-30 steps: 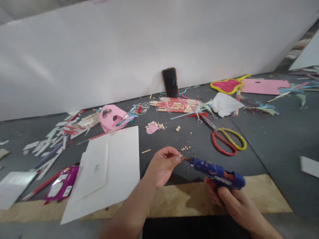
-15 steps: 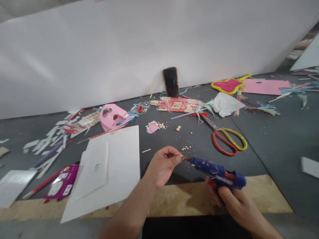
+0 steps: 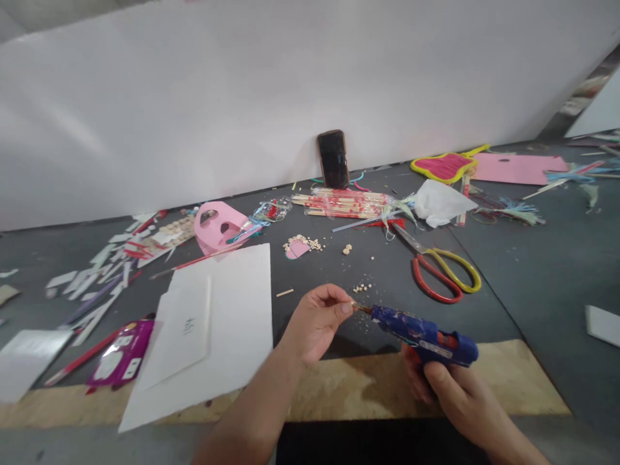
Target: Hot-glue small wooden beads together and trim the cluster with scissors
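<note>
We see a tall white wall point(image 3: 271, 84) behind a dark table point(image 3: 547, 284), with a brown strip point(image 3: 504, 381) running along the table's near edge. Left of the middle lie overlapping white sheets point(image 3: 242, 316), the upper bearing a little writing. Over the near part of the table we find 2 hands: the right hand point(image 3: 443, 391) is wrapped around the handle of a blue glue gun point(image 3: 423, 336), whose nozzle points toward the left hand point(image 3: 322, 323), where thumb and forefinger press together in a pinch. Beyond the gun we see scissors point(image 3: 436, 276) with 1 red and 1 yellow handle, and behind the sheets lies a pink cutout point(image 3: 217, 242) with 2 holes. Farther back, a bundle of sticks point(image 3: 346, 205) in clear wrapping lies just in front of a phone point(image 3: 333, 159), which leans upright against the wall. In the middle we note a small pink piece point(image 3: 296, 250) with wooden bits around its far edge, then a short stick point(image 3: 285, 292) near the left hand. Smallest is the tiny piece point(image 3: 353, 303) pinched in the left fingertips, right at the nozzle; we cannot tell whether the 2 touch.
</note>
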`<state>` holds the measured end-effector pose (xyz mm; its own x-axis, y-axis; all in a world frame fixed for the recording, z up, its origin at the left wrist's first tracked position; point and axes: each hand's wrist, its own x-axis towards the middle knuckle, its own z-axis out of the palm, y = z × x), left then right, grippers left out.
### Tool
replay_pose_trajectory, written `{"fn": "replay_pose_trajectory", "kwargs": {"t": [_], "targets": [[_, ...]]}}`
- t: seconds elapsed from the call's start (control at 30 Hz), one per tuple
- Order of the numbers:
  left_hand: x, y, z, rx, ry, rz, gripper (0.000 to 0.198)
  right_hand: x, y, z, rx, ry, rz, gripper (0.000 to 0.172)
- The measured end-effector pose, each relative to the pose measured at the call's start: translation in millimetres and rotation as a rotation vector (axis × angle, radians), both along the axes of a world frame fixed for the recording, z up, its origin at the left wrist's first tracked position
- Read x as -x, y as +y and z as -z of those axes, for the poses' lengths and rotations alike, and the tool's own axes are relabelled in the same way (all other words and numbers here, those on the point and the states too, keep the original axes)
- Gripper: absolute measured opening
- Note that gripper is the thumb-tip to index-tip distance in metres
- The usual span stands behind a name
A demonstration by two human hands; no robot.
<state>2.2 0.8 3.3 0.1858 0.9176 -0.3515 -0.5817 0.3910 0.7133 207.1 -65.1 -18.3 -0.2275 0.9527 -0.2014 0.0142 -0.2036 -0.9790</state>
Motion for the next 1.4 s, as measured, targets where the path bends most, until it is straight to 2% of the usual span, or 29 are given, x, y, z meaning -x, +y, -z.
{"fn": "replay_pose_trajectory", "kwargs": {"t": [0.67,1.4], "targets": [[0.5,0.0,1.3,-0.008,0.014,0.006,0.025,1.4,1.4,-5.2,-0.028,-0.051,-0.003,0.048],[0.2,-0.3,-0.1,-0.002,0.007,0.007,0.026,-0.9,2.4,-2.6,-0.040,-0.066,-0.044,0.047]]}}
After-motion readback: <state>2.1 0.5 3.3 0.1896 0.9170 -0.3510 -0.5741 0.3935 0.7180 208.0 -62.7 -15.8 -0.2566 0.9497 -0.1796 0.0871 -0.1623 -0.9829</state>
